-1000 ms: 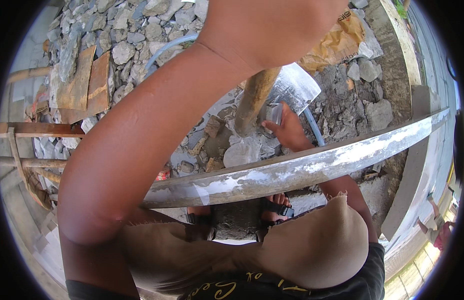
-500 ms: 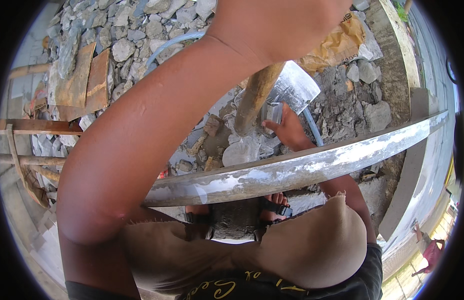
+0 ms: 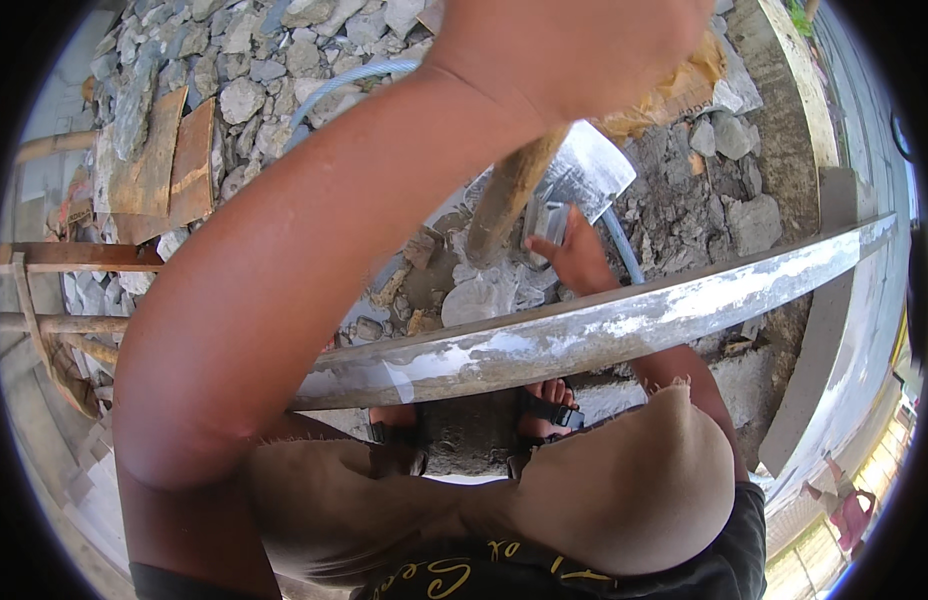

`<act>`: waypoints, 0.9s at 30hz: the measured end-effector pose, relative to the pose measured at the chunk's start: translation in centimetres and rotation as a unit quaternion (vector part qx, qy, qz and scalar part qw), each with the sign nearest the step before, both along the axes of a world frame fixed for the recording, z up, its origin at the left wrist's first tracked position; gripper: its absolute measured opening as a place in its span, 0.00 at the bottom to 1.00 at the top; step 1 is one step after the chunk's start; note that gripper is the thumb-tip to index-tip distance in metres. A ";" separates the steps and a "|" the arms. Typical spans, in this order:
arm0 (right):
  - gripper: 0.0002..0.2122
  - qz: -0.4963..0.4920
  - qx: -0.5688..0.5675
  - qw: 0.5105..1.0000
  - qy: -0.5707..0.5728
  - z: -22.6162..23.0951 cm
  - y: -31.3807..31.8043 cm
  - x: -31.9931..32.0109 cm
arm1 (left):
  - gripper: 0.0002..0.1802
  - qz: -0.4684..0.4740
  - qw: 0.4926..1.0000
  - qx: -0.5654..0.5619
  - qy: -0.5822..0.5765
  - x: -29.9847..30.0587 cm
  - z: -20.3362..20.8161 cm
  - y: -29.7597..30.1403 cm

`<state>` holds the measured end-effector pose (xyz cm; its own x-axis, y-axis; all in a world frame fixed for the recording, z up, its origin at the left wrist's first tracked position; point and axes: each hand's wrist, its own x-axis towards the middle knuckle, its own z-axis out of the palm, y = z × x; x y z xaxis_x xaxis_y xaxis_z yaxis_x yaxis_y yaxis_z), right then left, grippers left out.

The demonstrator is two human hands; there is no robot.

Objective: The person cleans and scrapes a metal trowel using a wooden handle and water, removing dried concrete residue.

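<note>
My left arm reaches up across the view. My left hand (image 3: pixel 584 50) is at the top edge with its fingers out of sight. A thick wooden pole (image 3: pixel 514 190) slants down beneath its wrist; I cannot tell whether the hand touches it. Lower, beyond a long plank, my right hand (image 3: pixel 581 258) has thumb and fingers around a small shiny, glassy-looking block (image 3: pixel 548 224). A bright metal sheet or pan (image 3: pixel 594 165) lies just behind that block. Beside the pole's foot are pale, crumpled clear plastic (image 3: pixel 474 300) and wet grey mud.
The long whitish-stained plank (image 3: pixel 584 335) runs across in front of my knees. Broken stones (image 3: pixel 244 100) fill the far left, with brown boards (image 3: pixel 149 165) on them. A blue hose (image 3: pixel 624 250) passes by my right wrist. A torn brown bag (image 3: pixel 684 95) lies far right. Another person (image 3: pixel 852 515) is at lower right.
My hands hold almost the same places, and the right one still grips the block. The view has shifted slightly. The person at lower right has changed pose.
</note>
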<state>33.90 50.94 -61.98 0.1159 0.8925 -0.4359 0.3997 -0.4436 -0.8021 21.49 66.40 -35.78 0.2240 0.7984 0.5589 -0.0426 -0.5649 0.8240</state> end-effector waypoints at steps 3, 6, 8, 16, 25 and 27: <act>0.25 0.032 0.019 0.999 -0.017 0.2 1.9 0.7 | 0.11 -0.021 0.992 -0.119 -0.020 0.1 1.2 -0.2; 0.26 -0.044 0.007 0.998 0.033 -1.1 2.2 1.1 | 0.10 -0.044 0.989 -0.139 -0.025 0.2 0.3 0.6; 0.25 -0.009 0.030 0.999 0.022 -0.2 0.5 -0.2 | 0.09 -0.012 0.997 -0.069 -0.014 0.2 -0.9 0.6; 0.24 0.051 0.055 0.997 -0.035 -0.5 0.8 0.4 | 0.09 0.022 0.990 -0.141 0.018 0.9 0.1 0.6; 0.19 0.118 0.095 0.988 -0.021 0.1 1.2 1.0 | 0.10 0.012 0.984 -0.174 -0.029 0.5 1.3 0.0; 0.25 -0.024 0.079 0.962 0.262 2.8 4.5 -0.1 | 0.11 0.055 0.982 -0.161 0.082 -0.8 2.0 0.0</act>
<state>33.83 55.43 -59.22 -0.0397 0.9516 -0.3048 -0.0950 -0.3073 -0.9469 20.65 66.42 -33.74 0.1916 0.9526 0.2364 0.1522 -0.2668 0.9517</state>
